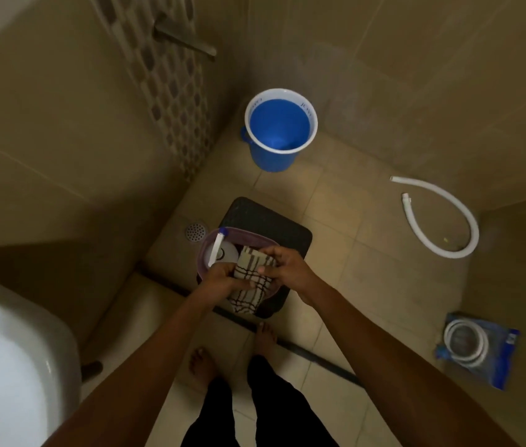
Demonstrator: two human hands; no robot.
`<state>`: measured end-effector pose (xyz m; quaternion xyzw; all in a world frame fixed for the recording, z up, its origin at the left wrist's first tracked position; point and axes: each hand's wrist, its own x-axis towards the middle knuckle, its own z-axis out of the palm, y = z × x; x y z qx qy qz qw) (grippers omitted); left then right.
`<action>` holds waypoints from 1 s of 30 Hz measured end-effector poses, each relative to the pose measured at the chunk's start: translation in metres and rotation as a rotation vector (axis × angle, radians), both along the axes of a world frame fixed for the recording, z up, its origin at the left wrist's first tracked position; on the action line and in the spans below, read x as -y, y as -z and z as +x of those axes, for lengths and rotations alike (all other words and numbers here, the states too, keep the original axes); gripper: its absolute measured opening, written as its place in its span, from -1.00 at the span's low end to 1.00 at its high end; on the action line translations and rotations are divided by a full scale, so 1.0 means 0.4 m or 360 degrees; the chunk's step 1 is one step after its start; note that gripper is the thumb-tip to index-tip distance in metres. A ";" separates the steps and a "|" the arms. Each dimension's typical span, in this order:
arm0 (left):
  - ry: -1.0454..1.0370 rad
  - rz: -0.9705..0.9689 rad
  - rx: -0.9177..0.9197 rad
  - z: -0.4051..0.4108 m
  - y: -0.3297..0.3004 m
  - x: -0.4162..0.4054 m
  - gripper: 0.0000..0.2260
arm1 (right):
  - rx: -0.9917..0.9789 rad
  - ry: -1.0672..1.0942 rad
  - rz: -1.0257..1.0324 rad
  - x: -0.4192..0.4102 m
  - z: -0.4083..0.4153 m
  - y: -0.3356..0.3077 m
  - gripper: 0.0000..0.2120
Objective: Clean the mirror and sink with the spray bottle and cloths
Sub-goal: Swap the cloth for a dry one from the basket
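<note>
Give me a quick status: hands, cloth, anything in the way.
Left hand and right hand both grip checked cloth over purple tub. Spray bottle untouched in tub. Nothing blocking.

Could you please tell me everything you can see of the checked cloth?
The checked cloth looks like soft woven fabric, beige with dark crossing stripes. It is folded, and its lower edge hangs over the near rim of the purple tub, beside the spray bottle. The left hand and the right hand both grip it.

Left hand [223, 274], right hand [282, 266], fingers curled, gripping
</note>
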<state>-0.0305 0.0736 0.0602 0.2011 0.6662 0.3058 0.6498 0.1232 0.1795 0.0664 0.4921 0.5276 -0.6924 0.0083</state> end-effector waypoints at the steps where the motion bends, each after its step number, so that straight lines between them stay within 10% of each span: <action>1: -0.0030 -0.0015 -0.0016 -0.001 0.015 0.003 -0.77 | -0.0001 0.0013 -0.0023 -0.002 -0.005 0.015 -0.62; 7: -0.0245 -0.0061 -0.0071 -0.012 0.090 0.031 -0.77 | 0.0289 0.0567 -0.0174 -0.018 -0.013 0.142 -0.73; 14: -0.0386 -0.0059 -0.0064 -0.026 0.145 0.068 -0.70 | 0.0691 0.0145 -0.0018 0.019 -0.059 0.289 -0.68; 30: -0.0404 -0.0055 0.0032 -0.058 0.197 0.101 -0.75 | 0.0885 0.0524 -0.0190 0.025 -0.166 0.447 -0.51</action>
